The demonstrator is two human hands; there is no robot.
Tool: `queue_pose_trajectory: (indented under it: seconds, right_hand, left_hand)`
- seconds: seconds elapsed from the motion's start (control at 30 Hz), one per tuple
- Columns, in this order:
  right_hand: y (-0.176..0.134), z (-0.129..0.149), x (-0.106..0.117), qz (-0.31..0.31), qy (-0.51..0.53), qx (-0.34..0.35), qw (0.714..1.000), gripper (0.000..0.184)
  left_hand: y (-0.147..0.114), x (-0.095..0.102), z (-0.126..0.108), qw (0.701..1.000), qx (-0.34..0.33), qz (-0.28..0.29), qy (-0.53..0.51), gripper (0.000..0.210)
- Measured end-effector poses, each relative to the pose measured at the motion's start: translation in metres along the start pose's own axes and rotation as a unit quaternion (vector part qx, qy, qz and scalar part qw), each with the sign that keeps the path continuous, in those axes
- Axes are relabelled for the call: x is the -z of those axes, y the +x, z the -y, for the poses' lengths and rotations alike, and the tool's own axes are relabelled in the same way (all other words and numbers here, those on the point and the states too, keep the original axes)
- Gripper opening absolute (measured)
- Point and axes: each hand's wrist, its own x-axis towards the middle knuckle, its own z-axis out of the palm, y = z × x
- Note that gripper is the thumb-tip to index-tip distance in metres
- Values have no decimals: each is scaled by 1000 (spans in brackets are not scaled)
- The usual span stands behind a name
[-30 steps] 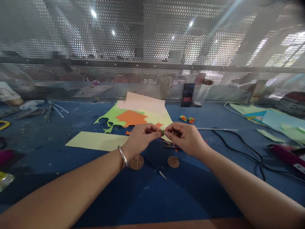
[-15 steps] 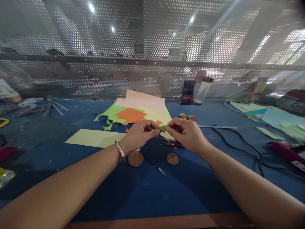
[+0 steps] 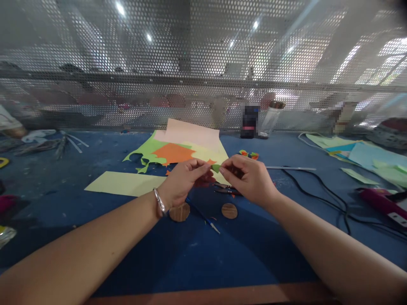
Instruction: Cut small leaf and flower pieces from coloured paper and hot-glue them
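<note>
Between my two hands is a small piece of green paper (image 3: 216,168), held above the table. My left hand (image 3: 187,178), with a silver bangle at the wrist, pinches its left end. The right end is pinched by thumb and fingers of my right hand (image 3: 248,176). Below the hands lie two round wooden discs, a left one (image 3: 179,212) and a right one (image 3: 229,211), with a blue pen-like tool (image 3: 208,221) between them. Dark-handled scissors or pliers (image 3: 227,189) lie partly hidden behind my right hand.
Cut sheets of green, orange paper (image 3: 174,153) and pink paper (image 3: 193,133) lie ahead. A pale green strip (image 3: 124,183) is at left. Small orange-green paper pieces (image 3: 249,154), a glass bottle (image 3: 271,120), a black cable (image 3: 324,190) and a magenta power strip (image 3: 380,201) are at right.
The green paper has turned slightly in my fingers and more of it shows. My left fingers have shifted a little; both hands keep their pinch.
</note>
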Motion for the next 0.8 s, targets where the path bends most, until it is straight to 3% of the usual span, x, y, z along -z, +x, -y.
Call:
queue_pose_trajectory:
  seconds: [0.13,0.33,0.63,0.8]
  right_hand:
    - [-1,1,0,-5,-43,54,998,12]
    - [-1,0,1,1,-67,85,994,11]
    - [-1,2,0,23,-67,73,995,11]
    - [0,3,2,22,-49,64,997,10]
  left_hand:
    - [-1,0,0,994,62,58,-74,31]
    - [2,3,1,991,63,67,-98,27]
    - [3,2,-1,997,1,0,-81,29]
    - [4,5,-2,999,-15,-7,-32,32]
